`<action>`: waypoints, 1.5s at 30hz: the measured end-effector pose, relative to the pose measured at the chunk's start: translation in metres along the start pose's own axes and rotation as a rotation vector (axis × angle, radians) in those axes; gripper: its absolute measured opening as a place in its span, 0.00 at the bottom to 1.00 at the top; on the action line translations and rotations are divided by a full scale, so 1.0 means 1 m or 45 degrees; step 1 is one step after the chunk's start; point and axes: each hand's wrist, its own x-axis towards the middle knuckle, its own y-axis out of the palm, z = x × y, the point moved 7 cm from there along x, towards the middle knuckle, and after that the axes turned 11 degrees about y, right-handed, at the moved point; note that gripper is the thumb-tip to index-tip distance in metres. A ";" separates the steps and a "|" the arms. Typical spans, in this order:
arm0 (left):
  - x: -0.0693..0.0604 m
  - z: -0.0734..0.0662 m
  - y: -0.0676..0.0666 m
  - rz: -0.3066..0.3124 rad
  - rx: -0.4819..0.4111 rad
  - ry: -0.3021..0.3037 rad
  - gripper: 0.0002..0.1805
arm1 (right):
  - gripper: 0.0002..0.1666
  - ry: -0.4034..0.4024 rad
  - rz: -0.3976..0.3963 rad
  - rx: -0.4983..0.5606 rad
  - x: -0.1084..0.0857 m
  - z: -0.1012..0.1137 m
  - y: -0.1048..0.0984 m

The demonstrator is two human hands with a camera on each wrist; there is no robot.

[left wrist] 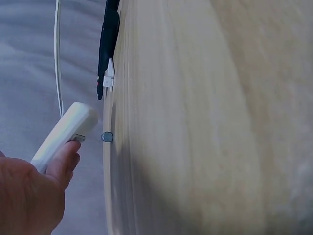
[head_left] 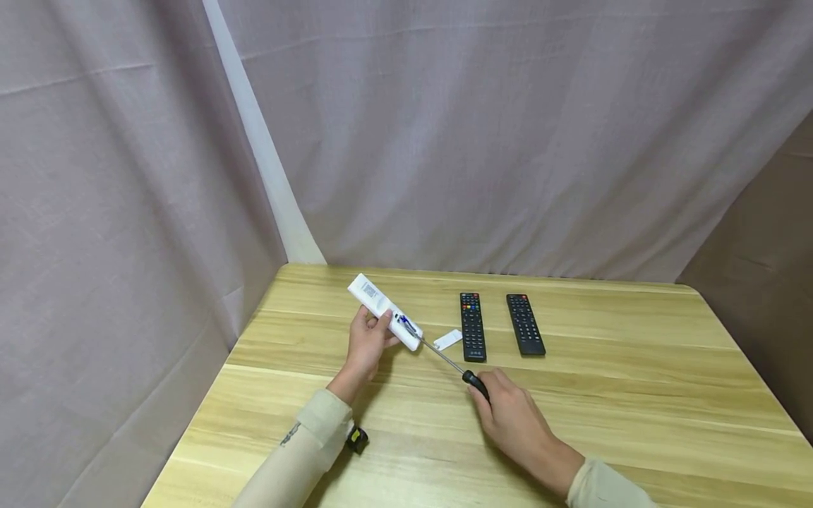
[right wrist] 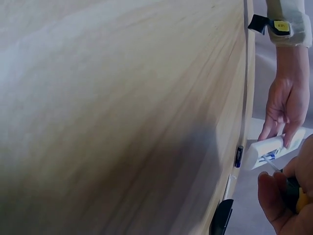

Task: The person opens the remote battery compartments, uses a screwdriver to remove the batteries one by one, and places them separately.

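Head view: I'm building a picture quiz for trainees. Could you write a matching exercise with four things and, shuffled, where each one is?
1. White remote
2. Screwdriver
3. Small white cover
4. Curtain

A. Lies on the table
B. Hangs behind the table
C. In the left hand
D. In the right hand

Pairs: 1-C, 2-D, 3-A, 4-B

Left of two remotes [head_left: 473, 327] on the table [head_left: 635, 402] come a cover [head_left: 449, 339], apparently near a battery [right wrist: 238, 156], then the held remote [head_left: 373, 296].
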 end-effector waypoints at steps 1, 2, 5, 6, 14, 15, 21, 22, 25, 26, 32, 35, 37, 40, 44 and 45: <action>0.000 0.000 0.000 0.003 0.001 0.001 0.25 | 0.06 -0.002 -0.003 0.000 0.000 0.000 0.000; 0.000 0.000 0.001 0.005 0.003 0.001 0.25 | 0.06 -0.004 -0.006 0.000 -0.001 0.001 0.001; 0.000 0.000 0.001 0.001 0.016 0.006 0.25 | 0.06 -0.005 -0.014 -0.004 -0.001 0.001 0.001; 0.000 0.000 0.001 -0.002 0.022 0.008 0.25 | 0.06 -0.003 -0.011 -0.005 -0.002 0.001 0.001; 0.000 0.000 0.000 -0.052 0.052 0.029 0.22 | 0.06 -0.006 0.010 -0.047 -0.004 0.003 0.003; 0.000 0.000 0.000 -0.053 0.055 0.028 0.22 | 0.06 -0.011 0.011 -0.054 -0.004 0.003 0.003; 0.000 0.000 0.001 -0.056 0.051 0.022 0.22 | 0.07 -0.056 -0.020 -0.105 -0.007 0.009 0.003; 0.000 0.001 0.001 -0.057 0.049 0.022 0.22 | 0.07 -0.062 -0.026 -0.112 -0.007 0.010 0.003; 0.000 0.001 0.002 -0.059 0.045 0.021 0.23 | 0.07 -0.080 -0.038 -0.124 -0.009 0.013 0.002; 0.000 0.001 0.002 -0.061 0.046 0.019 0.23 | 0.07 -0.088 -0.042 -0.129 -0.009 0.013 0.002; 0.000 -0.001 0.001 -0.071 0.086 0.013 0.26 | 0.08 -0.123 -0.067 -0.154 -0.011 0.015 0.002; -0.001 -0.002 0.001 -0.070 0.104 0.011 0.26 | 0.07 -0.124 -0.066 -0.154 -0.012 0.015 0.001; -0.001 -0.002 0.001 -0.069 0.108 0.008 0.27 | 0.07 -0.121 -0.067 -0.154 -0.013 0.016 0.001; -0.001 -0.002 0.001 -0.066 0.113 0.005 0.27 | 0.07 -0.115 -0.076 -0.159 -0.014 0.016 0.000; -0.001 -0.001 0.002 -0.063 0.118 -0.004 0.27 | 0.07 -0.107 -0.087 -0.166 -0.015 0.016 -0.002; 0.000 -0.001 0.002 -0.060 0.117 -0.002 0.27 | 0.07 -0.106 -0.090 -0.168 -0.015 0.016 -0.002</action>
